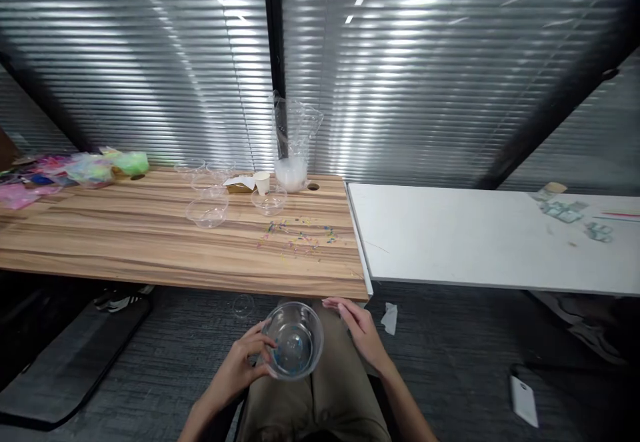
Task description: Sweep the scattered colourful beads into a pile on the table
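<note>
Left grip (240,365) comes first: its fingers curl around the near-left wall of a clear plastic bowl (293,341), thumb and fingertips closed on the rim, so this hand carries the bowl. The bowl sits low over the person's lap, below the front edge of the wooden table (150,242) and not resting on it; its mouth faces up and a little toward the camera, and a few small coloured bits lie on its bottom. Being round, it has no long axis to speak of; what counts is that it lies to the right of the left grip and to the left of the right one, between the two.

Right grip (361,332) is open, fingers stretched flat and pointing left toward the bowl's far rim, just beside it but, as far as I can tell, not touching. The left hand is thus the one in contact, the right the near one waiting.

Further up, on the table, stand several empty clear bowls (207,212), a small paper cup (262,182), a clear bag of white material (293,155), and scattered coloured beads (300,234) almost straight ahead of the held bowl. A white table (475,242) adjoins on the right.
</note>
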`<move>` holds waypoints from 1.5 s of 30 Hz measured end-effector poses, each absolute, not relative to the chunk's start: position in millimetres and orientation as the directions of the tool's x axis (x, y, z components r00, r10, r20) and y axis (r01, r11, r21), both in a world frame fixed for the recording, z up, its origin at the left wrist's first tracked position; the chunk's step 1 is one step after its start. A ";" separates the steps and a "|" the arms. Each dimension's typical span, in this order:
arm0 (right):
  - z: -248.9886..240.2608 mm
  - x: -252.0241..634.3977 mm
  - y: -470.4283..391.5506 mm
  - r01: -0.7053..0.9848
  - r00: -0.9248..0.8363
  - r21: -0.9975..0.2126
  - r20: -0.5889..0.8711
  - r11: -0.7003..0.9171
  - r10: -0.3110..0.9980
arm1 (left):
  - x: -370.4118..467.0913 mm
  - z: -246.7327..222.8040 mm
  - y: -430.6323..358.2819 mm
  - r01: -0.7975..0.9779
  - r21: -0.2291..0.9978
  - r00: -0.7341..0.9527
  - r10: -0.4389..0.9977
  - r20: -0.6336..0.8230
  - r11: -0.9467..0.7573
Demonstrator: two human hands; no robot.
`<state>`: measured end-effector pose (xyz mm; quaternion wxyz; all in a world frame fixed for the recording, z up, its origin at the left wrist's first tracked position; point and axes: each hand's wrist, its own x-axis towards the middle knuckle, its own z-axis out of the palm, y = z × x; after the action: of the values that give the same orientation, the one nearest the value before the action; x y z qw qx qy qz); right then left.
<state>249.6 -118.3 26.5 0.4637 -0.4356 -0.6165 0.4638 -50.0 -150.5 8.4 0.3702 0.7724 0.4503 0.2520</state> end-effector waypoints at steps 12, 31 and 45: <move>-12.5 276.8 -112.9 0.118 0.127 -0.977 0.190 0.176 0.973 | -123.6 59.4 -88.0 0.697 0.580 0.188 0.888 0.419 -0.421; -2.8 264.0 19.8 0.582 -0.124 -0.673 0.481 0.456 0.868 | -101.8 17.3 -44.8 0.925 0.308 -0.100 0.638 0.763 -0.223; -15.5 264.2 17.2 0.605 -0.110 -0.647 0.510 0.465 0.853 | -34.2 -12.7 95.2 0.898 0.352 0.152 0.936 0.319 -0.265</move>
<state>264.2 17.2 -15.5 0.4437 -0.4982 -0.7317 0.1398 -34.2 95.2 -12.7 0.0393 0.7578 0.6048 0.2416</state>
